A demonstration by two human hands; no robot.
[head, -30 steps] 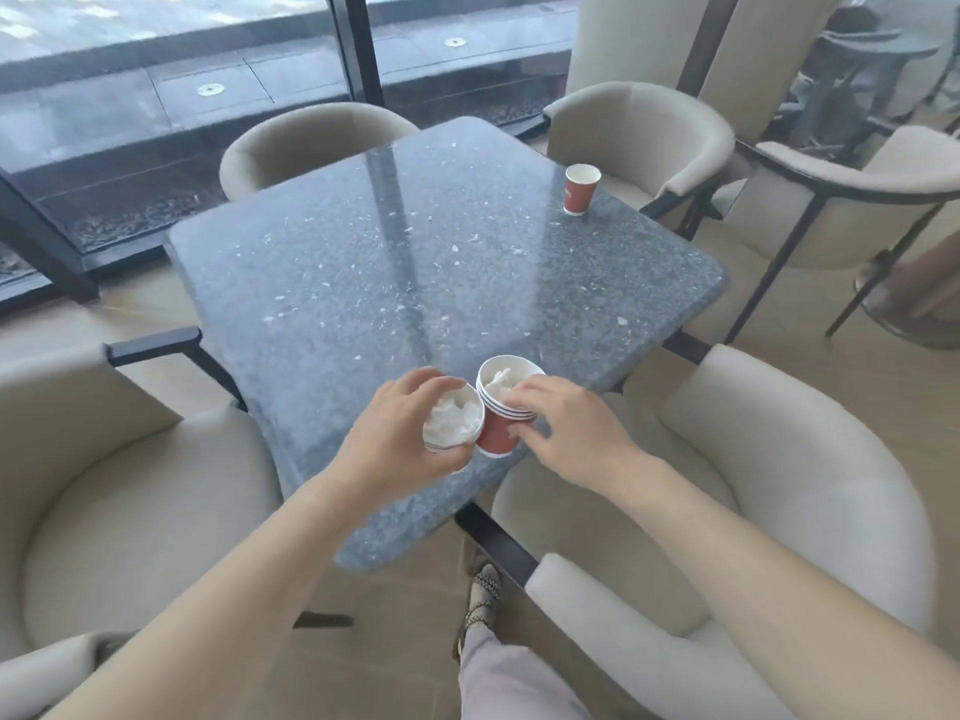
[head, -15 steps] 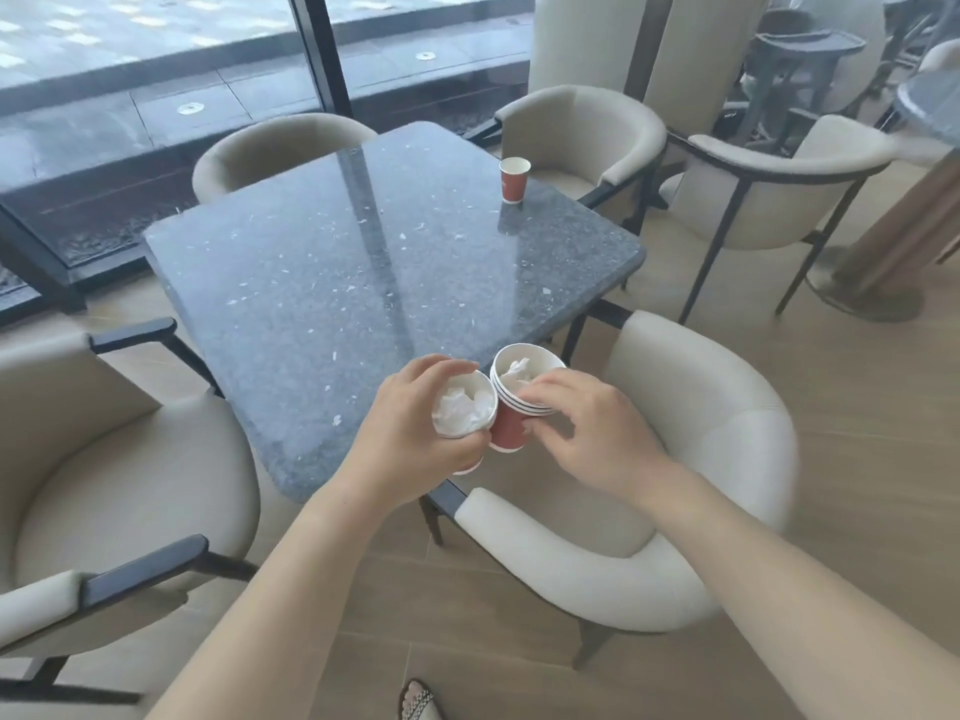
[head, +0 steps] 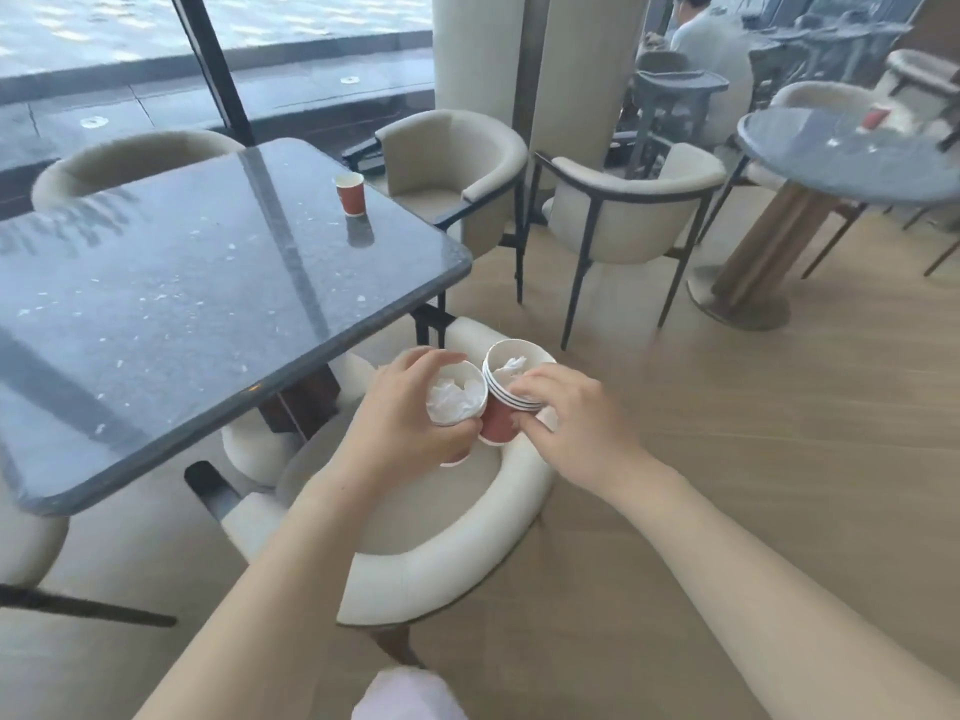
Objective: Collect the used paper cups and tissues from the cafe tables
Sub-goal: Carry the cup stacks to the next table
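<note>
Left hand (head: pixel 402 433): fingers and thumb are curled round a single red paper cup with a white rim (head: pixel 451 422). The cup is upright and packed with crumpled white tissue (head: pixel 454 400). Only its rim and a strip of its red base show past the fingers.

Right hand (head: pixel 579 433): holds a nested stack of red paper cups with white rims (head: pixel 496 426). The fingers lie over the near edge of the rims and the thumb presses the red wall below them. The stack tilts slightly away from the person. A smaller wad of white tissue (head: pixel 511 365) sits in the top cup.

Relation: the single cup and the stack are side by side, touching at their rims, with the single cup on the left. Both are held in the air, off the table, above the seat of a cream upholstered round-backed armchair (head: pixel 441 558).

Remaining item: one more red paper cup (head: pixel 350 194) stands upright near the far right corner of the square dark grey speckled stone table (head: pixel 182 283). It is well apart from both hands.

Surroundings: a round grey stone table (head: pixel 831 168) stands at far right. A small red object (head: pixel 877 116) on it is too blurred to identify. A seated person (head: pixel 711 49) is in the background.
</note>
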